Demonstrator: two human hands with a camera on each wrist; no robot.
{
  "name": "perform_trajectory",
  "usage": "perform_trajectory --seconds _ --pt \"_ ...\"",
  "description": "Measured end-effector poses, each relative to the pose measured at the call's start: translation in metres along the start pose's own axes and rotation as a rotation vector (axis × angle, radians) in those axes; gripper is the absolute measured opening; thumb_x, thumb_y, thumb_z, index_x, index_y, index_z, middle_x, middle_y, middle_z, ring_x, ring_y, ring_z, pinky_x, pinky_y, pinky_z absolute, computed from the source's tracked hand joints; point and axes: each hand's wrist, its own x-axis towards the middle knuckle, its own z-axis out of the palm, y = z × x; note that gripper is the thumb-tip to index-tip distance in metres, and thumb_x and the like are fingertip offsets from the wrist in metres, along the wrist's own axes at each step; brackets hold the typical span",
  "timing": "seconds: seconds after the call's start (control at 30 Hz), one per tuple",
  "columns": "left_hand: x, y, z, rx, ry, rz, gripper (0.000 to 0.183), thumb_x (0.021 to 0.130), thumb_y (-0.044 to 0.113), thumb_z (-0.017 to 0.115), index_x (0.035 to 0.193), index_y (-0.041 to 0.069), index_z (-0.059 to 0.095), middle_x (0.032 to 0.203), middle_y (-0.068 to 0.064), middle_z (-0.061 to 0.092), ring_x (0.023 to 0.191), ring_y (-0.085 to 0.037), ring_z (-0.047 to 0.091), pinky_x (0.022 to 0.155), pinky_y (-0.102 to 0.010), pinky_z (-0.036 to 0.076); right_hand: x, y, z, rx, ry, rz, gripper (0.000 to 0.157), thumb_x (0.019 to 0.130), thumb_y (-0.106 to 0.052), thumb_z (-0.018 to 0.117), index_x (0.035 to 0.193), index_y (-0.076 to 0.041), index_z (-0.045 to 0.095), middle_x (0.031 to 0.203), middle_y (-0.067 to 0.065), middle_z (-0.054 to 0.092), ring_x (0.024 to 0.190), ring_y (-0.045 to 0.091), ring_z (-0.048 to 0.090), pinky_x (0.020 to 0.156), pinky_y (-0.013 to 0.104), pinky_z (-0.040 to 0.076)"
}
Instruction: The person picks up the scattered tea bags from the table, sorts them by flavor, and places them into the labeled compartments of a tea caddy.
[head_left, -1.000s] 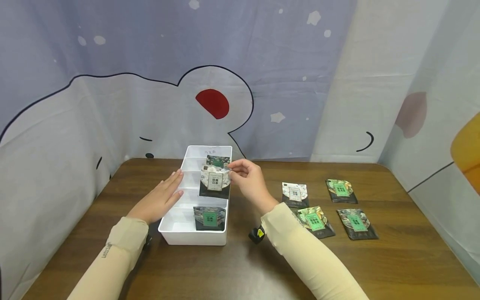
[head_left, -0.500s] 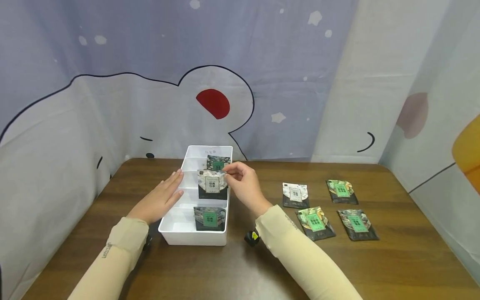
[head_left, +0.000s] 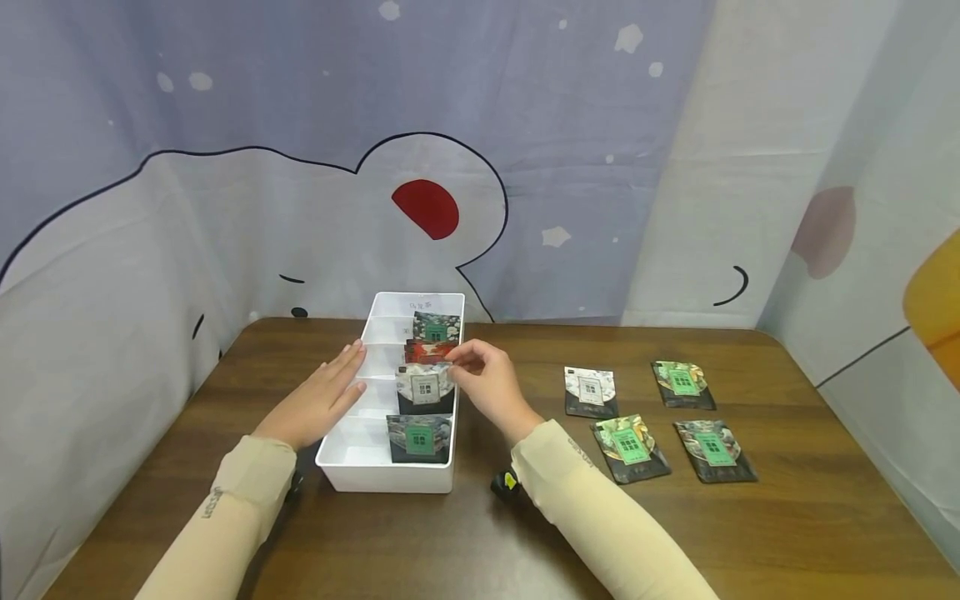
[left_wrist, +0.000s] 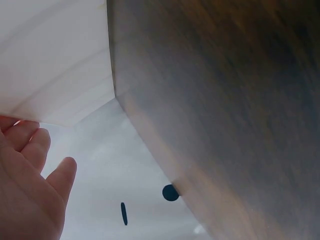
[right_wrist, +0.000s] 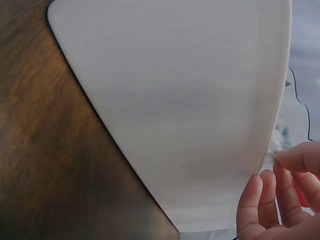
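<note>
A white divided box (head_left: 390, 478) stands on the wooden table in the head view. My right hand (head_left: 491, 387) pinches the upper right corner of a white-and-black tea packet (head_left: 424, 388), which stands in one of the box's middle compartments. Behind it a red packet (head_left: 427, 351) and a dark green packet (head_left: 437, 327) show in the box; a green-labelled packet (head_left: 419, 438) leans in the front compartment. My left hand (head_left: 318, 396) rests against the box's left rim with straight fingers. In the right wrist view, the box's wall (right_wrist: 190, 110) hides most of the packet.
Right of the box lie a white-and-black packet (head_left: 590, 392), a yellow-green packet (head_left: 632, 448), another yellow-green packet (head_left: 683, 383) and a dark green-labelled packet (head_left: 716, 450). A patterned curtain (head_left: 562, 167) hangs behind the table (head_left: 495, 542).
My right hand has brought the white-and-black tea packet towards me and down into the box, uncovering the red packet behind it. My left hand has stayed in place.
</note>
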Motion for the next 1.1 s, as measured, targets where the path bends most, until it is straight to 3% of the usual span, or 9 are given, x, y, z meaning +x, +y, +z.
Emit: perform_trajectory --seconds 0.33,0.6,0.87,1.1 --pt "-0.001 -0.001 0.000 -0.006 -0.002 -0.010 0.067 0.109 0.043 0.034 0.163 0.008 0.014 0.170 -0.011 0.011 0.155 -0.035 0.012 0.123 -0.058 0.014 -0.004 0.003 -0.005 -0.002 -0.015 -0.020 0.009 0.087 0.004 0.070 0.095 -0.001 0.072 0.092 0.011 0.072 0.082 0.014 0.062 0.079 0.027 0.054" --pt "0.000 0.000 0.000 -0.008 -0.003 -0.003 0.067 0.109 0.044 0.034 0.163 0.008 0.014 0.170 -0.012 0.011 0.155 -0.036 0.013 0.124 -0.057 0.014 -0.008 -0.002 -0.030 -0.093 -0.010 -0.086 0.009 0.087 0.003 0.070 0.094 -0.001 0.072 0.088 0.009 0.071 0.081 0.021 0.065 0.077 0.032 0.056" --pt "0.000 -0.001 0.000 -0.003 -0.002 -0.004 0.067 0.109 0.044 0.033 0.163 0.008 0.014 0.170 -0.011 0.010 0.155 -0.036 0.013 0.123 -0.058 0.014 -0.010 -0.003 -0.061 -0.239 0.011 -0.031 0.010 0.086 -0.001 0.071 0.097 -0.002 0.072 0.088 0.006 0.072 0.081 0.020 0.067 0.078 0.032 0.057" --pt "-0.001 0.000 0.000 0.007 -0.006 -0.016 0.067 0.109 0.043 0.035 0.163 0.009 0.014 0.170 -0.011 0.010 0.155 -0.035 0.011 0.123 -0.058 0.014 -0.010 0.010 -0.090 -0.310 0.062 0.056 0.015 0.089 -0.002 0.071 0.104 0.000 0.071 0.095 0.011 0.073 0.090 0.029 0.071 0.084 0.042 0.058"
